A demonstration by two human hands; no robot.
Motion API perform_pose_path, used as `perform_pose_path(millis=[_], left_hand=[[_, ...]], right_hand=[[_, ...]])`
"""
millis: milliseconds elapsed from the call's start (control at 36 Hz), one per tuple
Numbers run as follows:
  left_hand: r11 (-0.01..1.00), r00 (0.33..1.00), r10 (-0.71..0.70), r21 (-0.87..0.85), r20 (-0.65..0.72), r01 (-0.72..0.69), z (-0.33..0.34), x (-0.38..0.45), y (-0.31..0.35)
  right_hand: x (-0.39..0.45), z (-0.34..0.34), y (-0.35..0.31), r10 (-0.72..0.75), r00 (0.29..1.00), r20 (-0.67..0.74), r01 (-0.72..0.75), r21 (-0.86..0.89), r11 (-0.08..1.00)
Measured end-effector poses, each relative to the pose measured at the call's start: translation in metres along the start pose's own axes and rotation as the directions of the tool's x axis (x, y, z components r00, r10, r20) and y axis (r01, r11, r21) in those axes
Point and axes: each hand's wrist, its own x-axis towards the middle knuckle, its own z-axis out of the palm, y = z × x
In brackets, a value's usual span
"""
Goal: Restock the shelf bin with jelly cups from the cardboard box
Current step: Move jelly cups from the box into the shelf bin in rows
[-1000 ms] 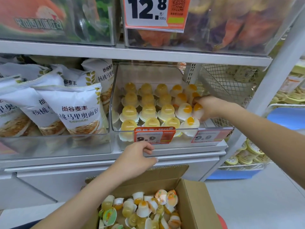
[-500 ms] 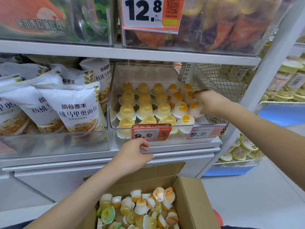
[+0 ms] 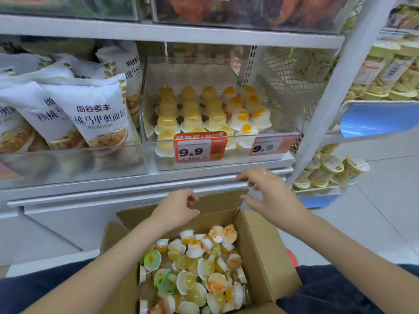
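Lower right hand [image 3: 271,198], fingers spread and empty, into cardboard box [image 3: 256,243]; pinch one jelly cup [image 3: 194,249] by its rim. Keep left hand [image 3: 179,208], loosely curled and empty, above far edge.

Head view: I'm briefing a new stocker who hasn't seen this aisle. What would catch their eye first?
The open cardboard box at bottom centre, heaped with loose jelly cups. Above it, the clear shelf bin holds neat rows of cups behind a bright orange 9.9 price tag. Both the left hand and right hand hover empty over the box.
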Motion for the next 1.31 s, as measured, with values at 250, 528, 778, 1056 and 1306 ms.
perform_pose_path(millis=[250,528,778,1056,1306], left_hand=[[0.898,0.964,-0.124,0.441,0.234,0.009,0.059,-0.013,-0.091],[0.914,0.936,-0.256,0.375,0.242,0.153,0.123,-0.027,-0.158],[0.947,0.944,-0.319,-0.002,0.083,0.320,0.184,0.018,-0.147],[0.873,0.876,-0.477,-0.077,0.069,0.482,0.214,0.043,-0.146],[0.838,0.837,-0.537,-0.045,0.110,0.543,0.210,0.047,-0.137]], right_hand=[[-0.030,0.129,0.055,0.310,0.829,0.466,-0.334,-0.032,0.942],[-0.024,0.205,0.094,0.425,0.738,0.523,-0.369,-0.214,0.904],[0.001,0.242,0.108,0.477,0.705,0.525,-0.241,-0.455,0.857],[0.001,0.272,0.124,0.495,0.764,0.415,-0.311,-0.435,0.845],[-0.024,0.253,0.108,0.533,0.758,0.375,-0.556,-0.054,0.829]])
